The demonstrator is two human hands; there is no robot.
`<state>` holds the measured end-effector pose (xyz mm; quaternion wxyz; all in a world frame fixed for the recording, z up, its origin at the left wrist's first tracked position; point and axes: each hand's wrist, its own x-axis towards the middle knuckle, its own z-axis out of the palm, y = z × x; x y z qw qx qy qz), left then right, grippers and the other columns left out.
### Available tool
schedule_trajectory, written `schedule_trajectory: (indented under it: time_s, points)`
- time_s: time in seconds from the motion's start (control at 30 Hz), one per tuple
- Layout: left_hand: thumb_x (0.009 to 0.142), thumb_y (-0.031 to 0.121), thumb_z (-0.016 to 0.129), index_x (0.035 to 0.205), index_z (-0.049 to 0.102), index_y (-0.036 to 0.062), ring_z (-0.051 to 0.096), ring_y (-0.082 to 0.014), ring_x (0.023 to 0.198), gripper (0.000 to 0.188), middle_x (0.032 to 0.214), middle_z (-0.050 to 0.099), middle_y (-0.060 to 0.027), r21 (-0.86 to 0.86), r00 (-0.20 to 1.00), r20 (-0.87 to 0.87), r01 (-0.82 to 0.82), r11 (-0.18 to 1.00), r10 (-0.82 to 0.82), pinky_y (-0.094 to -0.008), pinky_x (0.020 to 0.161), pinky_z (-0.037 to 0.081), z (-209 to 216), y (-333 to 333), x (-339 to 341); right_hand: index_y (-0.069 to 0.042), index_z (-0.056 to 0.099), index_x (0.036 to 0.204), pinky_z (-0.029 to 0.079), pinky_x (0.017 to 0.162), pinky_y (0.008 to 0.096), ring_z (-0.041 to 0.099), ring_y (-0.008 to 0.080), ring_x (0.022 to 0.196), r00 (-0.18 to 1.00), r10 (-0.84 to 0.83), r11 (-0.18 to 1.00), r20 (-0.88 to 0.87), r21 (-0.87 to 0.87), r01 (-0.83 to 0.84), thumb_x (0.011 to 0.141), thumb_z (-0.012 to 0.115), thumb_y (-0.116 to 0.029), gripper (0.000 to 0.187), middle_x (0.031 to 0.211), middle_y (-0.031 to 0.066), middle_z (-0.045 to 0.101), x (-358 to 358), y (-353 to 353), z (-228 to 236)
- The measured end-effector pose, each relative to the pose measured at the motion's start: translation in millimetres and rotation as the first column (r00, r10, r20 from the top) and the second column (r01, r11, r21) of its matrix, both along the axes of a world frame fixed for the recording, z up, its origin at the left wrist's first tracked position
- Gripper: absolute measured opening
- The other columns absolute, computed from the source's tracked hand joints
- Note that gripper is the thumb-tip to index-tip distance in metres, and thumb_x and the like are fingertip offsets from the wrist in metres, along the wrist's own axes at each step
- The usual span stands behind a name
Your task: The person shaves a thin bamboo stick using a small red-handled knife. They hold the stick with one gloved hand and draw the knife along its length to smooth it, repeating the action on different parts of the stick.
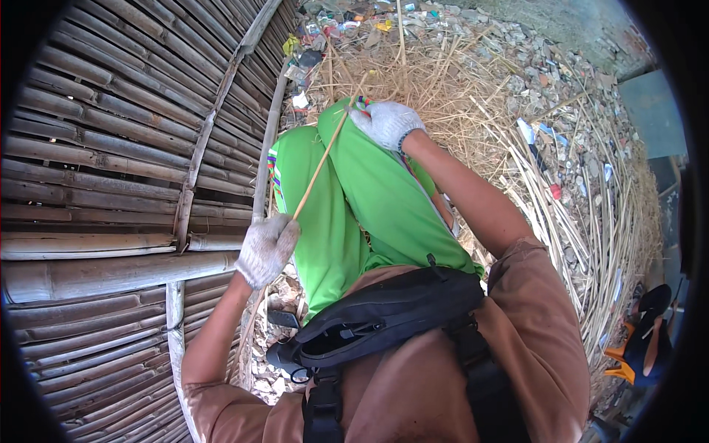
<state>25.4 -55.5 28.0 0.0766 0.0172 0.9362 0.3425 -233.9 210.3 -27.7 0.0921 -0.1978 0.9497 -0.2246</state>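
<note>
A long, thin bamboo strip [323,161] slants across my lap, over the green trousers [391,192]. Around its lower part my left hand [267,249] is closed, in a whitish knit glove. The strip seems to run on below that hand, beside my left forearm. My right hand [391,124], gloved too, is at my knee with its fingers closed at the upper part of the strip. A small reddish bit shows by those fingertips; whether it belongs to a tool I cannot tell. The strip's upper end sticks out past the knees.
A bamboo slat wall [111,162] rises close on my left. Straw-like shavings [443,81] cover the rubble ahead. Many pale split strips [569,244] lie along my right. A black bag [391,314] hangs at my waist. Dark and orange footwear [641,343] is at far right.
</note>
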Motion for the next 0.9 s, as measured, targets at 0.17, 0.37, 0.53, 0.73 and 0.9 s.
schedule_trajectory:
  time_s: [0.17, 0.37, 0.53, 0.73, 0.9]
  points:
    - [0.110, 0.023, 0.058, 0.106, 0.070, -0.0005, 0.069, -0.0420, 0.070, 0.027, 0.077, 0.065, -0.0233, 0.012, 0.997, 0.065, -0.045, 0.999, 0.044, -0.0480, 0.067, 0.054, 15, -17, 82, -0.011, 0.079, 0.115, 0.058, 0.098, 0.0569, 0.075, 0.0454, 0.109, 0.999, 0.014, 0.997, 0.033, 0.081, -0.017, 0.105, 0.034, -0.073, 0.077, 0.119, 0.0258, 0.077, -1, -4, 3]
    - [0.109, 0.030, 0.059, 0.107, 0.071, 0.0012, 0.072, -0.0434, 0.077, 0.031, 0.082, 0.068, -0.0247, 0.072, 0.999, 0.038, -0.009, 0.997, 0.007, -0.0471, 0.071, 0.057, 3, 8, 17, -0.010, 0.080, 0.111, 0.059, 0.095, 0.0568, 0.075, 0.0460, 0.104, 0.997, 0.072, 0.996, -0.041, 0.050, -0.070, 0.106, 0.037, -0.072, 0.076, 0.113, 0.0261, 0.078, 1, 4, 2]
    - [0.110, 0.039, 0.054, 0.103, 0.070, 0.0023, 0.069, -0.0431, 0.080, 0.040, 0.083, 0.069, -0.0240, -0.085, 0.986, -0.154, 0.055, 0.995, -0.068, -0.0494, 0.076, 0.055, -38, 21, -111, -0.012, 0.078, 0.117, 0.059, 0.095, 0.0577, 0.075, 0.0467, 0.106, 0.997, 0.078, 0.994, -0.025, 0.075, -0.076, 0.106, 0.036, -0.073, 0.075, 0.114, 0.0271, 0.077, 7, -6, 15]
    - [0.108, 0.039, 0.055, 0.105, 0.070, 0.0026, 0.069, -0.0496, 0.091, 0.040, 0.091, 0.071, -0.0268, -0.160, 0.968, -0.208, 0.107, 0.981, -0.139, -0.0539, 0.083, 0.054, -49, 42, -169, -0.012, 0.075, 0.126, 0.059, 0.097, 0.0581, 0.075, 0.0468, 0.107, 0.997, 0.069, 0.994, -0.024, 0.088, -0.067, 0.107, 0.034, -0.071, 0.074, 0.117, 0.0268, 0.077, 4, 3, 10]
    - [0.108, 0.036, 0.057, 0.104, 0.071, 0.0026, 0.069, -0.0518, 0.095, 0.036, 0.093, 0.072, -0.0295, -0.107, 0.991, -0.103, 0.079, 0.991, -0.090, -0.0576, 0.086, 0.055, -34, 32, -125, -0.013, 0.073, 0.131, 0.058, 0.097, 0.0582, 0.075, 0.0467, 0.108, 0.999, 0.040, 0.996, 0.005, 0.083, -0.041, 0.107, 0.033, -0.071, 0.074, 0.118, 0.0267, 0.077, 5, 0, 6]
